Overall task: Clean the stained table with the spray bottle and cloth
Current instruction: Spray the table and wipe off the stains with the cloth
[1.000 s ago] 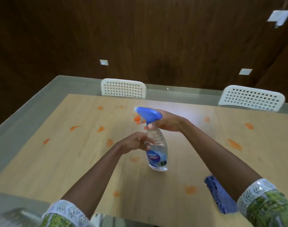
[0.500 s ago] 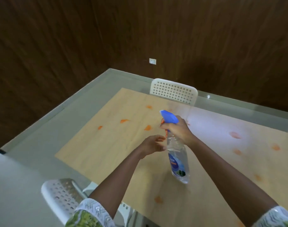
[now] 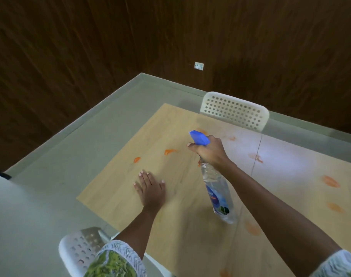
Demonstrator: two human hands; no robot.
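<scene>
Left hand [image 3: 150, 191] now off bottle [image 3: 218, 193] — flat on table [image 3: 114, 198]; right hand [image 3: 209, 151] grips.

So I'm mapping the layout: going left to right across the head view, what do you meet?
Near chair → left hand → spray bottle → far chair → stain

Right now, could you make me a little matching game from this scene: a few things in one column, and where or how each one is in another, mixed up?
Things:
1. spray bottle
2. left hand
3. far white chair
4. orange stains

States:
A. pushed in at the table's far edge
B. smeared over the wooden table
C. lying flat, fingers straight
D. gripped at the neck by the right hand

Pairs: 1-D, 2-C, 3-A, 4-B
</scene>
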